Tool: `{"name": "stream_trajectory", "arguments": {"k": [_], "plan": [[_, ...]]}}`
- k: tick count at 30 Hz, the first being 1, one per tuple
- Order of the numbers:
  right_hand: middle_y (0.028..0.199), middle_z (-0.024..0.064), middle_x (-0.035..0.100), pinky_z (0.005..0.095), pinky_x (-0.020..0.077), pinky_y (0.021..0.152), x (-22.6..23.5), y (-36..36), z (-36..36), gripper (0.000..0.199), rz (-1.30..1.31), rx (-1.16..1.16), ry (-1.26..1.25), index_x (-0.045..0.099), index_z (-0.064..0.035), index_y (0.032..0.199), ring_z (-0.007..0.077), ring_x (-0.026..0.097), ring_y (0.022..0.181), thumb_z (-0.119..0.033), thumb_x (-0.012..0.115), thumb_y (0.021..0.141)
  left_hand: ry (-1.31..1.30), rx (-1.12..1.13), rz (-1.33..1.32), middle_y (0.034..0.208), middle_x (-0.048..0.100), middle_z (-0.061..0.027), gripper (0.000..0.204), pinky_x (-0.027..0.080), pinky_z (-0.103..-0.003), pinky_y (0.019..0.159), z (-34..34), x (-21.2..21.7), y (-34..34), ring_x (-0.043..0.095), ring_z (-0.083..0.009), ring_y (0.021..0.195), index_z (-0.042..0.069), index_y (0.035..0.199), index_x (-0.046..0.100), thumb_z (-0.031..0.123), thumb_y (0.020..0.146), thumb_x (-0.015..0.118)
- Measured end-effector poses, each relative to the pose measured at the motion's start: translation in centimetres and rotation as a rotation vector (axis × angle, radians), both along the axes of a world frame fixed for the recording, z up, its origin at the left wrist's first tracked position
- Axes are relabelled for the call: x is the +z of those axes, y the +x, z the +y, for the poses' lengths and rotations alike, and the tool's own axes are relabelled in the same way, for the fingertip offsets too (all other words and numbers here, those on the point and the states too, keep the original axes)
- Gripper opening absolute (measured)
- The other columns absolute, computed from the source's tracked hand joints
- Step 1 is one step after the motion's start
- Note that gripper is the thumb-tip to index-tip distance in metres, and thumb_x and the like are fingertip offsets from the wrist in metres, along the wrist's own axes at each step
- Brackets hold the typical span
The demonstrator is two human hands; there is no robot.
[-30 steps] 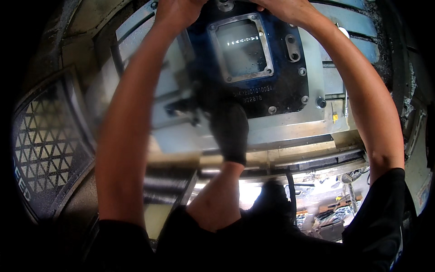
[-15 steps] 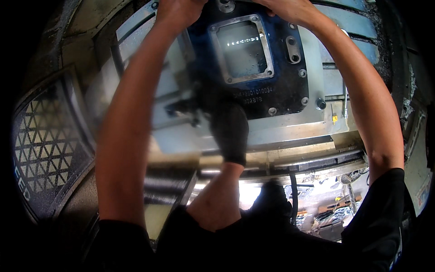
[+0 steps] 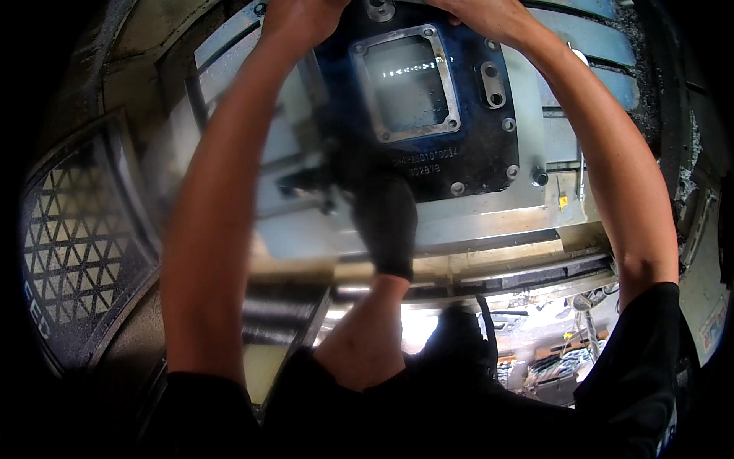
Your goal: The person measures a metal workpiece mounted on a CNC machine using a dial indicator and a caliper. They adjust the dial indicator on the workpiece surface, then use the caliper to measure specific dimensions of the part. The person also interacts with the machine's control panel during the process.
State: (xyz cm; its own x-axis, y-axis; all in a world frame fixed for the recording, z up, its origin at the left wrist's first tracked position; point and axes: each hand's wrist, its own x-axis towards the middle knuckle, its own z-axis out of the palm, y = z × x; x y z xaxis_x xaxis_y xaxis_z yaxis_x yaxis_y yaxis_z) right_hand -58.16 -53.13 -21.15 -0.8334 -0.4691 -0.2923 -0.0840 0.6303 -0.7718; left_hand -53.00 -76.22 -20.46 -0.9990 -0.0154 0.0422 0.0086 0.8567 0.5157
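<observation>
Left hand (image 3: 304, 20) and right hand (image 3: 483, 20) outstretched near the black plate (image 3: 475, 145), partly out of frame; grip closure cannot be told.

Stamped characters (image 3: 425, 162) on black plate (image 3: 482, 149), letters (image 3: 35, 310) on mesh panel (image 3: 80, 237)

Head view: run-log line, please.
left hand: by dark plate, grip unclear | right hand: likewise | dark plate: atop pale metal base

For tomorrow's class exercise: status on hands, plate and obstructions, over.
Left hand, right hand by dark plate at picture's top; fingers partly out of frame, grips unclear. Plate rests on pale metal base. Dark-covered foot hides plate's near-left part.
</observation>
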Motion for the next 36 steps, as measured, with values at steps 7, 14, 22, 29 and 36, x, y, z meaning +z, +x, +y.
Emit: {"name": "stream_trajectory", "arguments": {"k": [7,14,22,29,36], "plan": [[0.078,0.0171,0.072,0.0409,0.054,0.075,1.1,0.3,0.1,0.041,0.016,0.027,-0.002,0.073,0.0032,0.089,0.0262,0.07,0.076,-0.036,0.062,0.089,0.019,0.001,-0.024,0.089,0.075,-0.0168,0.015,0.054,-0.038,0.072,0.0,0.1,0.0,0.071,-0.0297,0.079,0.001,0.1,0.075,0.012,0.09,0.071],[0.079,0.0175,0.072,0.0411,0.054,0.074,-0.3,-0.1,0.0,0.041,0.062,0.008,0.012,0.073,0.0033,0.09,0.0264,0.07,0.076,-0.036,0.062,0.089,0.007,-0.009,-0.016,0.088,0.075,-0.0166,0.015,0.054,-0.038,0.073,0.1,0.1,0.0,0.071,-0.0296,0.078,0.001,0.099,0.075,0.012,0.089,0.072],[0.075,0.0159,0.071,0.041,0.0539,0.073,0.0,-0.2,0.0,0.041,0.013,0.02,0.017,0.071,0.0034,0.086,0.0255,0.07,0.074,-0.036,0.061,0.089,0.016,-0.027,-0.014,0.087,0.074,-0.0175,0.014,0.054,-0.039,0.072,-0.1,0.1,-0.1,0.071,-0.0299,0.078,0.001,0.098,0.075,0.01,0.088,0.072],[0.075,0.0142,0.071,0.0399,0.0539,0.072,-0.1,-0.3,0.2,0.041,0.051,0.046,0.025,0.071,0.0027,0.085,0.0249,0.069,0.072,-0.037,0.06,0.09,0.005,-0.028,-0.002,0.086,0.074,-0.0174,0.014,0.053,-0.038,0.071,0.0,0.2,0.0,0.07,-0.0299,0.077,0.0,0.098,0.075,0.011,0.089,0.071],[0.075,0.0133,0.071,0.0388,0.0542,0.072,0.1,-0.2,0.2,0.041,0.013,0.039,0.004,0.071,0.0029,0.088,0.0236,0.069,0.071,-0.037,0.059,0.092,0.061,-0.029,-0.004,0.085,0.074,-0.017,0.014,0.053,-0.037,0.07,-0.3,-0.2,0.0,0.07,-0.0271,0.075,0.0,0.098,0.074,0.011,0.089,0.072]]}}
